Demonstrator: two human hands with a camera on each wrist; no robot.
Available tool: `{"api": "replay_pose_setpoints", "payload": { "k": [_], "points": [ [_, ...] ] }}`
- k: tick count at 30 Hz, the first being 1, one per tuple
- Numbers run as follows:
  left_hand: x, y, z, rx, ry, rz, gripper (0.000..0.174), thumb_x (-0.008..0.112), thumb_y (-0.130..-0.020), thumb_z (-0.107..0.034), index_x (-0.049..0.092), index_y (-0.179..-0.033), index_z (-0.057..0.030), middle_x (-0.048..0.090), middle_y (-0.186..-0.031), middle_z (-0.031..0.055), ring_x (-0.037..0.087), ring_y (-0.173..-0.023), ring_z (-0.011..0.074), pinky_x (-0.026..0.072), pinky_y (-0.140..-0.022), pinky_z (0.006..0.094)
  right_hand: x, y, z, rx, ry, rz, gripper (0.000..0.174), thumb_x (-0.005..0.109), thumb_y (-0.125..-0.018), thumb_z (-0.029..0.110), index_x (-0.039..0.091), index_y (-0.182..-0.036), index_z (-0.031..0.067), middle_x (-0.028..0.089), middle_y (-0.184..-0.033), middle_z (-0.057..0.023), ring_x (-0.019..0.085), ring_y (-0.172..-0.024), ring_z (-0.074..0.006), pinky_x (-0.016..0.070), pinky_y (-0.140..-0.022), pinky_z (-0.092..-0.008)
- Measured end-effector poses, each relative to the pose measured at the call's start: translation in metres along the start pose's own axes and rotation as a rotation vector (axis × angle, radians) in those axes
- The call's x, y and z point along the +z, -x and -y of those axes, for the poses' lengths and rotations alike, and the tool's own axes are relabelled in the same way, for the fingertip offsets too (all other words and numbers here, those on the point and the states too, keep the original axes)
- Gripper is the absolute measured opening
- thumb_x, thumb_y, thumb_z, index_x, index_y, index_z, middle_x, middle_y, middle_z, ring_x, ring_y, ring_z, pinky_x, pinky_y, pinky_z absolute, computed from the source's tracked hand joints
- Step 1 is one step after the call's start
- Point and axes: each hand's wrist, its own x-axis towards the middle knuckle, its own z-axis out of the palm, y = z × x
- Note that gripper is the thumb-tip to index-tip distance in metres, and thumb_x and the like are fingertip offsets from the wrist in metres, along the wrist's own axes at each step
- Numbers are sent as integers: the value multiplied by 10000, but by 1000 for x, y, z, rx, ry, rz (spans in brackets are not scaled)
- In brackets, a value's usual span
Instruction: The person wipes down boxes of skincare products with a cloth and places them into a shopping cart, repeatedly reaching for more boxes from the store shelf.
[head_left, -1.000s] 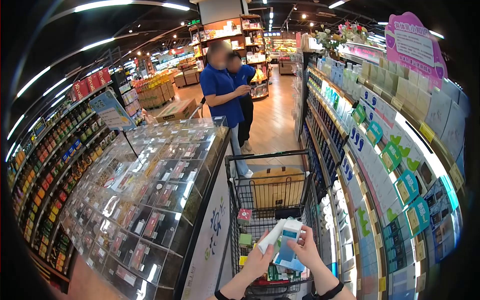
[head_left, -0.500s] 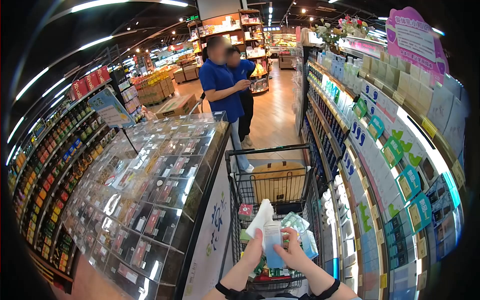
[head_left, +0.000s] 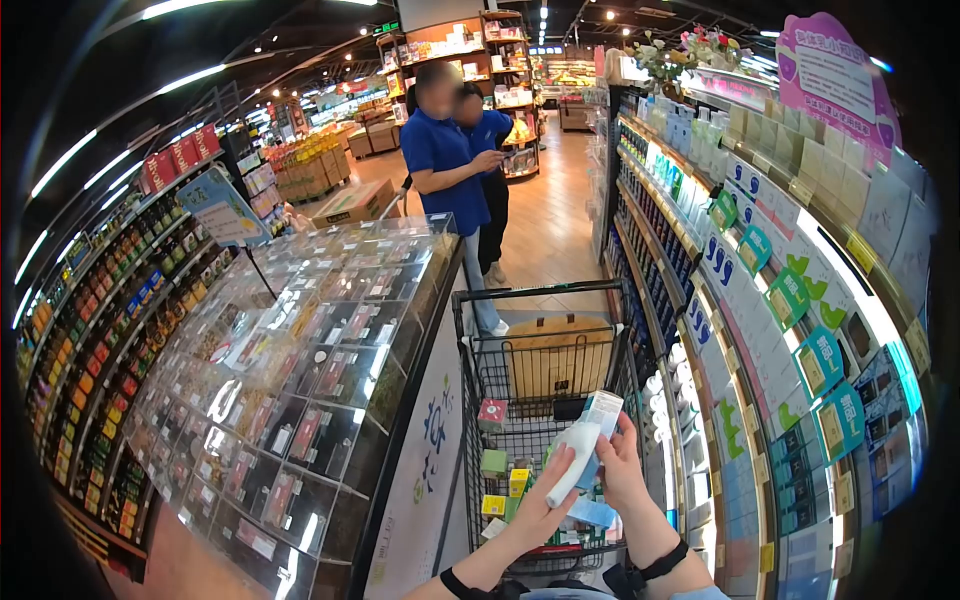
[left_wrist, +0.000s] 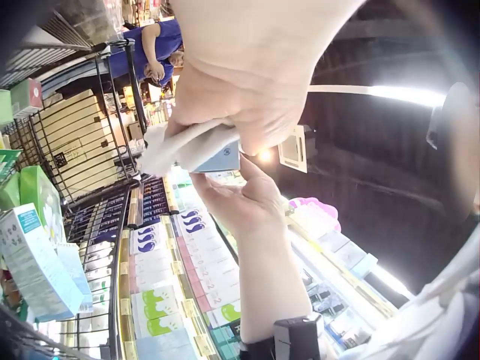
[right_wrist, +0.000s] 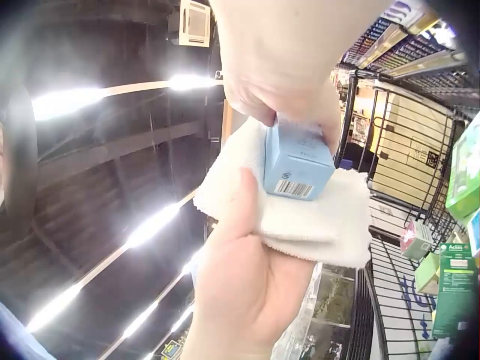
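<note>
Over the shopping cart (head_left: 475, 350), my left hand (head_left: 540, 510) holds a folded white cloth (head_left: 572, 460), with the thumb lying across it in the right wrist view. My right hand (head_left: 622, 472) grips a small light-blue and white box (head_left: 604, 408). The cloth lies against the box and partly covers it in the head view. From the right wrist, the box's barcoded end (right_wrist: 294, 187) shows in front of the cloth (right_wrist: 322, 232). In the left wrist view, cloth (left_wrist: 202, 146) and box (left_wrist: 225, 159) sit between both hands.
Several small cartons lie in the cart, among them a green box (head_left: 493, 462) and a yellow box (head_left: 519, 482). Product shelves (head_left: 740, 330) run close on the right. A clear-lidded bulk bin counter (head_left: 330, 340) stands left. Two people in blue shirts (head_left: 437, 145) stand ahead.
The box tipped upright between my hands, then moved right and up with the cloth. The cloth now overlaps the box. More cartons in the cart have come into sight.
</note>
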Motion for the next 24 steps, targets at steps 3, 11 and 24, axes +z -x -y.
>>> {"api": "replay_pose_setpoints", "payload": {
  "k": [3,11,24],
  "points": [
    [-7,-2,8,-86,193,-100,505,496,-913,-99,324,-1383,-35,362,-1403,137,342,-1298,241,272,-1047,318,10,11,3,137,0,-2,663,553,-899,142,124,-1404,145,457,-1124,-105,532,-898,-153,469,-676,-277],
    [-44,3,15,-529,1136,-38,462,481,-929,-146,331,-1352,-36,505,-1256,105,499,-1162,245,421,-962,405,14,24,28,142,-198,92,487,559,-896,189,302,-1304,122,461,-1225,-55,480,-1089,-189,415,-882,-393],
    [-24,-22,-23,268,-505,31,607,542,-810,-57,338,-1380,-95,385,-1389,113,404,-1230,322,328,-1010,451,16,28,3,327,34,172,437,546,-899,174,332,-1267,73,531,-1139,-112,606,-949,-215,563,-704,-359]
  ]
}}
